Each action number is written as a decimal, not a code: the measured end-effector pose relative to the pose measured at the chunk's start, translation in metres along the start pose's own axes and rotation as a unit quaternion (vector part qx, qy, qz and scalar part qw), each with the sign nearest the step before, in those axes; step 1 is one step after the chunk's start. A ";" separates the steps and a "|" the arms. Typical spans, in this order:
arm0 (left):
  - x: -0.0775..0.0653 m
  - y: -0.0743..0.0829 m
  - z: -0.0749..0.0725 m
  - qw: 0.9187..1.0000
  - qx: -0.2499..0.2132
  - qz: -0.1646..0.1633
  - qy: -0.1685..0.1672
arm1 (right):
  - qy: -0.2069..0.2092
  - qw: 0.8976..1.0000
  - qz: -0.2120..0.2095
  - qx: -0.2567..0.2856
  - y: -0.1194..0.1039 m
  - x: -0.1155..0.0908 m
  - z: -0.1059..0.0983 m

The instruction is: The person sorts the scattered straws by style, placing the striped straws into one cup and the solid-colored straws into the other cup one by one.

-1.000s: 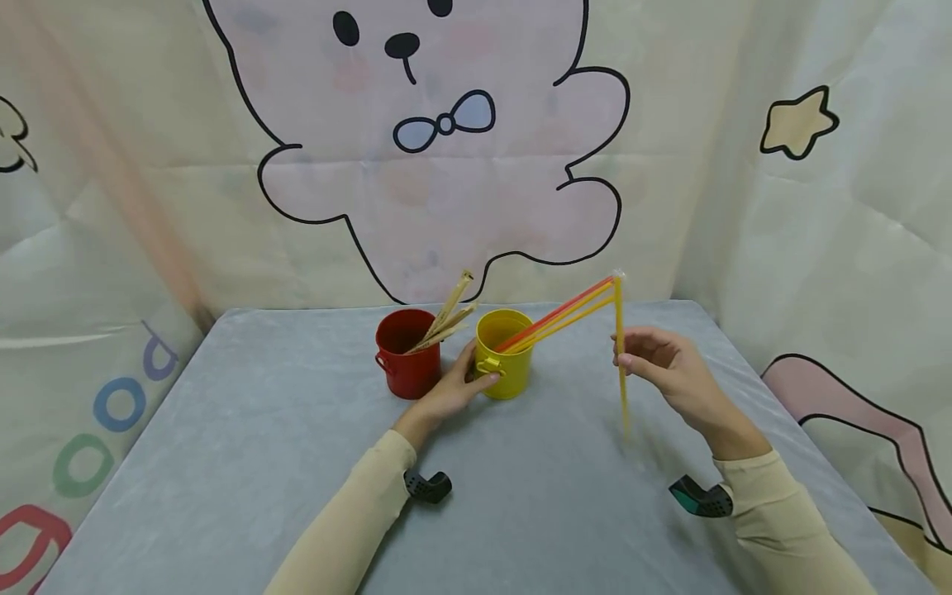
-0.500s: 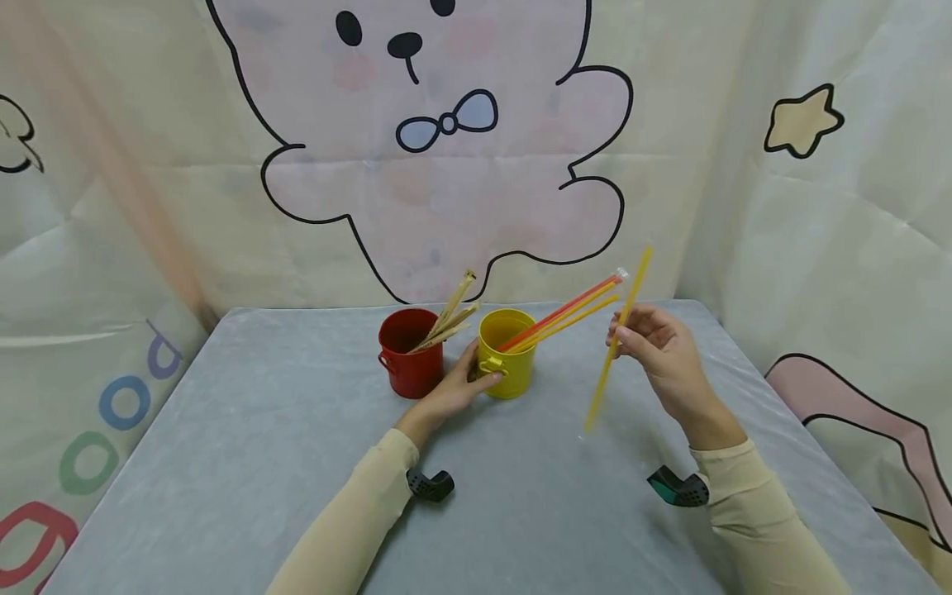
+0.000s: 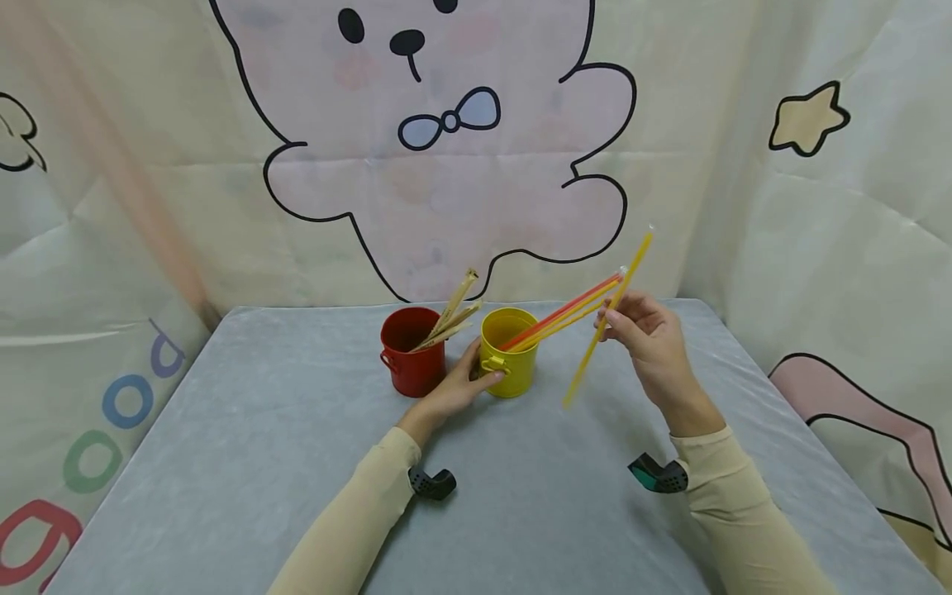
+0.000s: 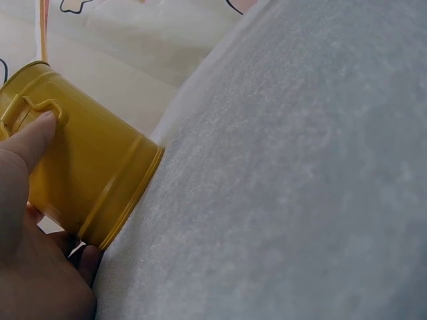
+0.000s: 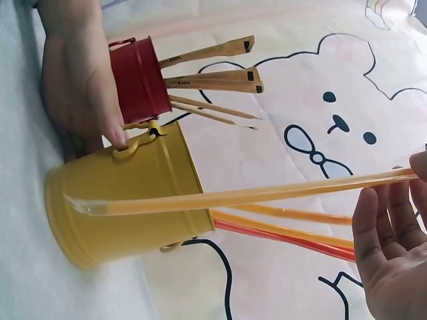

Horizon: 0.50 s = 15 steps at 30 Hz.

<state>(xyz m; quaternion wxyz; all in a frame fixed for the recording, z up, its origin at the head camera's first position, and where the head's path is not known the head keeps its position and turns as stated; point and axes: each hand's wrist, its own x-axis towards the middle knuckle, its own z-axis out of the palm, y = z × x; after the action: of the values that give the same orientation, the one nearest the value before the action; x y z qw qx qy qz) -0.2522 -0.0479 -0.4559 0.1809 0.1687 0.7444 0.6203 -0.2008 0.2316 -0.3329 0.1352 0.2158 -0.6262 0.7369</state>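
Note:
My left hand [image 3: 455, 388] grips the side of a small yellow bucket [image 3: 513, 382], its thumb by the bucket's handle loop in the left wrist view. Wrapped straws [image 3: 559, 317], orange-red and yellow, lean out of that bucket toward the right. With thumb and fingers my right hand [image 3: 653, 347] pinches a yellow straw [image 5: 267, 196] in a clear wrapper. This straw slants in the air just right of the bucket, its lower end down and to the left. In the right wrist view it crosses in front of the bucket.
A red bucket [image 3: 411, 376] stands left of the yellow one, holding several paper-wrapped sticks [image 3: 450, 318] that lean right. A grey-blue cloth [image 3: 297, 430] covers the table. Behind it hangs a curtain [image 3: 476, 190] printed with a cartoon bear.
My right hand has moved left toward the yellow bucket, and its straw has gone from nearly upright to slanted. The left hand keeps its hold on the bucket.

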 end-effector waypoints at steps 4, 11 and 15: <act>0.000 0.000 -0.001 1.000 0.002 -0.002 0.003 | 0.015 1.000 -0.003 0.013 0.004 0.006 0.008; 0.000 -0.001 -0.001 1.000 0.006 -0.007 0.003 | 0.029 0.999 -0.020 0.021 0.008 0.013 0.016; -0.001 -0.001 -0.001 1.000 0.005 0.002 0.002 | 0.036 0.999 -0.026 0.017 0.010 0.014 0.017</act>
<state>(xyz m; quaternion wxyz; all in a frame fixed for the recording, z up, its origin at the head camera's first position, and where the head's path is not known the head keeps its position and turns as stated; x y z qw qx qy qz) -0.2521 -0.0494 -0.4565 0.1771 0.1702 0.7475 0.6172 -0.2149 0.2122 -0.3327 0.1731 0.2071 -0.6021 0.7514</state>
